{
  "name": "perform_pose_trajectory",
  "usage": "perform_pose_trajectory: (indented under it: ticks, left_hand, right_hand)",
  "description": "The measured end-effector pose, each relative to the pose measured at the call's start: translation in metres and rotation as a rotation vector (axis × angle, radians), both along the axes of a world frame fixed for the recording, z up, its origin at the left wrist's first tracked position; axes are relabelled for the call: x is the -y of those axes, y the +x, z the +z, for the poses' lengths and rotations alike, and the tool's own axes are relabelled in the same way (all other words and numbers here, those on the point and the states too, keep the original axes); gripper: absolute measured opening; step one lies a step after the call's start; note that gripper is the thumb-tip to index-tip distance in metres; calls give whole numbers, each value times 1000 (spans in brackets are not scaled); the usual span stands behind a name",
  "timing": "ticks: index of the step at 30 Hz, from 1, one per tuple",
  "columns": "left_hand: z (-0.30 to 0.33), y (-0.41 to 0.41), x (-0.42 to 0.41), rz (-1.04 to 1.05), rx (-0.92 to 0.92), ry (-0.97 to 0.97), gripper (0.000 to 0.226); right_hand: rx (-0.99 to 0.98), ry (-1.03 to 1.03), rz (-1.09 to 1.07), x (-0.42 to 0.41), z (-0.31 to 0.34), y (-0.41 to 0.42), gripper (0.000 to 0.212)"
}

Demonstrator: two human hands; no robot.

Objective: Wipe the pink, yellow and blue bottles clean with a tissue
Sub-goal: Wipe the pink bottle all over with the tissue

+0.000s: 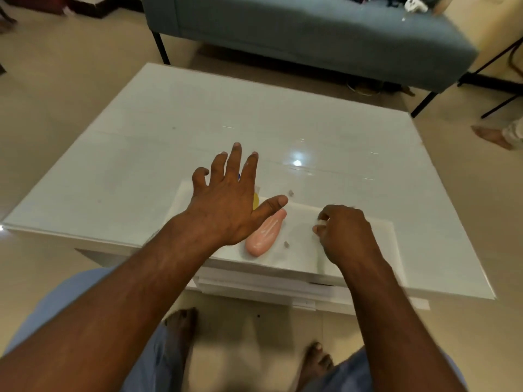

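Note:
A pink bottle (265, 235) lies on its side on a white sheet (300, 250) near the front edge of the white table (198, 128). My left hand (226, 199) hovers over the sheet with fingers spread, holding nothing. It covers most of a yellow bottle (255, 201), and only a sliver of a blue bottle (239, 176) shows between its fingers. My right hand (343, 232) rests on the sheet to the right of the pink bottle. Its fingers are curled, with a small bit of white at the fingertips, perhaps tissue.
A grey-blue sofa (311, 32) stands beyond the table. Two small scraps (286, 244) lie on the sheet by the pink bottle. My bare feet (181, 321) are on the tiled floor below the table's front edge. Another person's foot (492, 137) shows at the right.

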State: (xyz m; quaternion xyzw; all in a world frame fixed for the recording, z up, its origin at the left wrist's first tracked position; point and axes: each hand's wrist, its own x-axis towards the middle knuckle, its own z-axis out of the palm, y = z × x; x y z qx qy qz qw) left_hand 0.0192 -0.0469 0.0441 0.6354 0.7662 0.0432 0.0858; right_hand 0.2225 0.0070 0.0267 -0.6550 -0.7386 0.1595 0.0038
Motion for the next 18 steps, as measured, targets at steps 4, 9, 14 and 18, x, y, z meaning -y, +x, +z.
perform_pose_trajectory:
  ticks: [4, 9, 14, 18]
  left_hand:
    - [18, 2, 22, -33, 3, 137, 93]
    - [15, -3, 23, 30, 83, 79, 96]
    - [14, 13, 14, -43, -2, 47, 94]
    - [11, 9, 15, -72, -43, 102, 91]
  right_hand:
    - [-151, 112, 6, 14, 20, -11, 12]
    - [-167, 219, 75, 27, 54, -25, 14]
    - [-268, 243, 132, 27, 65, -29, 17]
    - [-363, 246, 127, 20, 45, -20, 16]
